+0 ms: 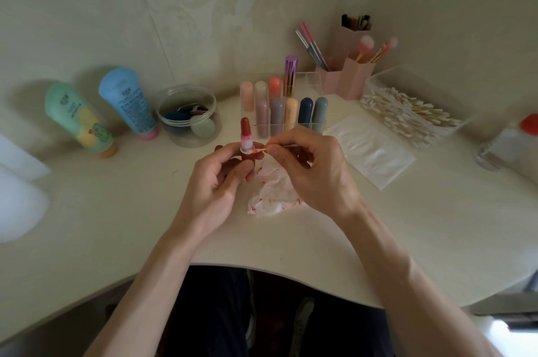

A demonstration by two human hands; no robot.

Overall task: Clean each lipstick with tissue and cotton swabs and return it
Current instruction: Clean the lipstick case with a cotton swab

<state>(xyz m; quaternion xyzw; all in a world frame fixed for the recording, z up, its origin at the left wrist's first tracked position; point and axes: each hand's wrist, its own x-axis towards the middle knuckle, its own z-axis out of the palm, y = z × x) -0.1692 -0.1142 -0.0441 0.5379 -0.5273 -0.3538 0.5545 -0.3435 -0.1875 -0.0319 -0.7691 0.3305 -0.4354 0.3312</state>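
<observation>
Cream desk [116, 225]; clear lipstick organizer [302, 123] at back edge, centre. Left hand [215, 181] and right hand [308, 164] raised above desk centre, stained tissue [273, 193] crumpled on the surface beneath them. Left hand grips uncapped red lipstick [246, 135] upright by its base. Right hand pinches cotton swab [279, 147], reddened tip at lipstick's white collar.

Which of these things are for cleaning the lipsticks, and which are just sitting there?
For the job: open lipstick in the left hand, cotton swab in the right hand, stained tissue, swab box, lipstick rack, clean tissue.
Just lying about: green tube, blue tube, sponge tub, pink brush holders, red-capped bottle.
</observation>
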